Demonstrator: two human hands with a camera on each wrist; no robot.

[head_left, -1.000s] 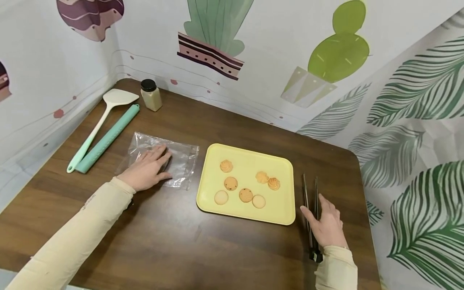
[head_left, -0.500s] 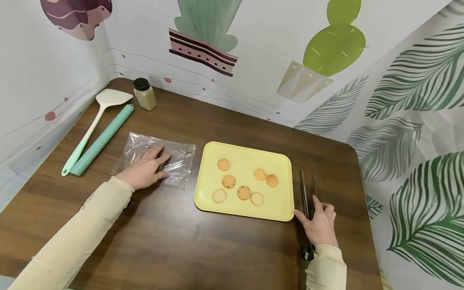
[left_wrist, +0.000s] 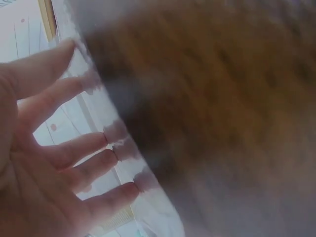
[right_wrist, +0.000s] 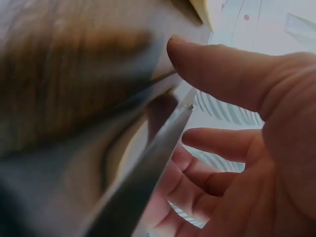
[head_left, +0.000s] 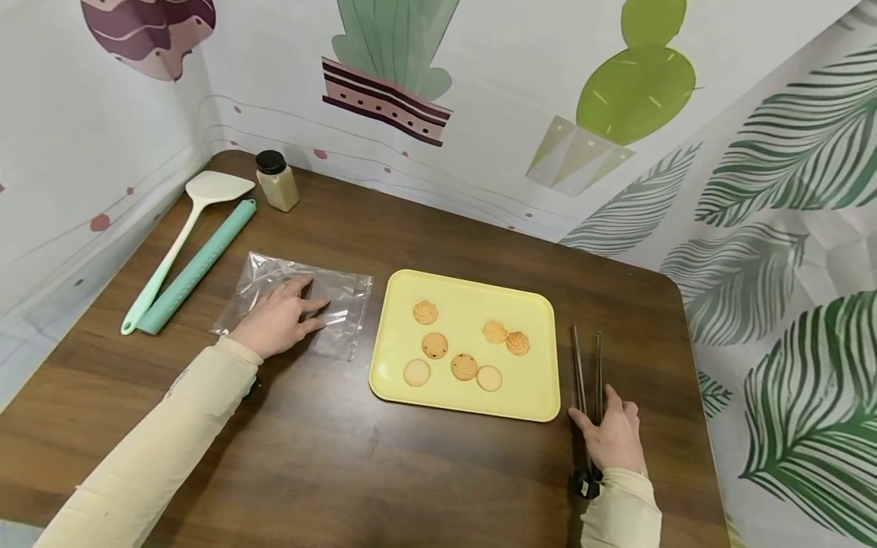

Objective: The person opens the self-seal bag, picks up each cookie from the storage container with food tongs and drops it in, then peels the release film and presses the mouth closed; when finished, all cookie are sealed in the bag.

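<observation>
Now, farther from tray [head_left: 462, 297], spread right hand [head_left: 615, 437] straddles ungripped tongs [head_left: 579, 369]; left hand [head_left: 277, 320] stays splayed on bag [head_left: 348, 304].

Long cream sleeves [head_left: 154, 438] — soft creases, faint marking [head_left: 177, 382] on left one.

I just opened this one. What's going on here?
A person has both hands at a dark wooden table. The left hand rests, fingers spread, on a clear plastic bag lying flat. The right hand is at the metal tongs, thumb and fingers either side; the tongs stand open, and whether the fingers touch them is hard to tell. Between the hands, seven cookies lie on a yellow tray.
</observation>
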